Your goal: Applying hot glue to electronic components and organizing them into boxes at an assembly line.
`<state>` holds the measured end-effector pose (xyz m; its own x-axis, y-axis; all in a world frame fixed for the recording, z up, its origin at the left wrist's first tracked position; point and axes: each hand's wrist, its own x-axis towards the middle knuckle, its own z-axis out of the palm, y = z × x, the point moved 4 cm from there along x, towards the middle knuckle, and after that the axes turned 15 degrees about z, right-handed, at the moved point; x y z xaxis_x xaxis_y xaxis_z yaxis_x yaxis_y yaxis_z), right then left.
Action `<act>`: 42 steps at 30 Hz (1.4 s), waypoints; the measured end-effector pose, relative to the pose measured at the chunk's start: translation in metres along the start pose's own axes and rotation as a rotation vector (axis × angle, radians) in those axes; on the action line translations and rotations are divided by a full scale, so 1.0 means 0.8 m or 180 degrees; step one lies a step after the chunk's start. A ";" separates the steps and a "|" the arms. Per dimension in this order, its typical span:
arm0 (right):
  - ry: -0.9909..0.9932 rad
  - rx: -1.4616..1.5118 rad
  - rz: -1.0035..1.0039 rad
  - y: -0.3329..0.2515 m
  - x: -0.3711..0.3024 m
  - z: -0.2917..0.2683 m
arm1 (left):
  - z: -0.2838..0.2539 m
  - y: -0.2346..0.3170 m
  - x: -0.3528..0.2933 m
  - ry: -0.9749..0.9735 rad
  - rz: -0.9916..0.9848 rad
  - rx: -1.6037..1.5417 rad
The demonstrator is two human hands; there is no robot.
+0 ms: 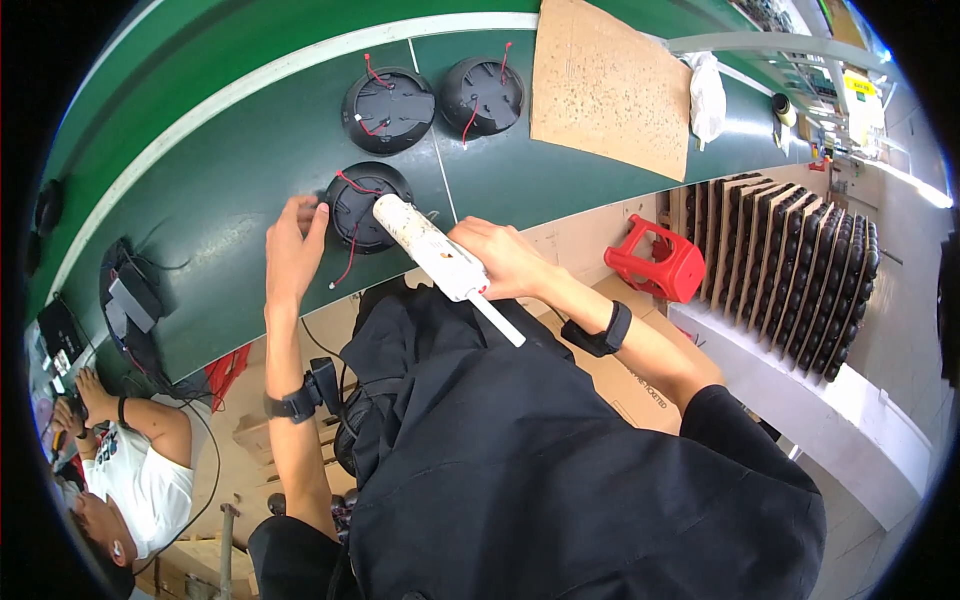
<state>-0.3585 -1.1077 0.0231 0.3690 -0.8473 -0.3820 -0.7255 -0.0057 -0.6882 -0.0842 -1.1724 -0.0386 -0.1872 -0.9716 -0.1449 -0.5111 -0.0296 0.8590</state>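
My right hand [505, 258] is closed around a white hot glue gun [440, 254], with a white glue stick [498, 320] jutting from its rear toward me. The front of the gun is over a round black plastic housing [352, 208] that has red wires, and it hides part of the inside. At the housing's left rim is my left hand [293, 248], with thumb and fingers apart and nothing between them. Whether the thumb touches the rim, I cannot tell. Farther back on the green table [240, 190] sit two similar housings, one on the left [400, 112] and one on the right [490, 100].
A brown cardboard sheet [610, 90] lies at the back right, beside a white plastic bag [706, 98]. Dark devices with cables [135, 295] rest at the left. A red stool [655, 262] and stacked black parts [790, 260] stand right. Another person [145, 470] works at lower left.
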 end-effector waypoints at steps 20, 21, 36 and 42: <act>-0.0470 -0.0533 -0.0099 -0.023 0.024 0.004 | 0.021 -0.024 0.045 -0.0756 -0.0198 -0.0891; -0.0516 -0.0648 -0.0045 -0.023 0.024 0.006 | 0.023 -0.025 0.046 -0.0740 -0.0202 -0.0926; -0.0308 -0.0740 0.0080 -0.015 0.018 0.001 | -0.006 -0.016 0.018 -0.0816 0.0050 -0.1008; -0.0525 -0.0723 0.0077 -0.020 0.025 -0.002 | -0.010 -0.015 -0.009 -0.1406 0.0117 -0.1100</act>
<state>-0.3406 -1.1252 0.0273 0.4261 -0.7509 -0.5046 -0.8400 -0.1212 -0.5289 -0.0703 -1.1672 -0.0442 -0.5712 -0.7850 -0.2399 -0.2068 -0.1451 0.9676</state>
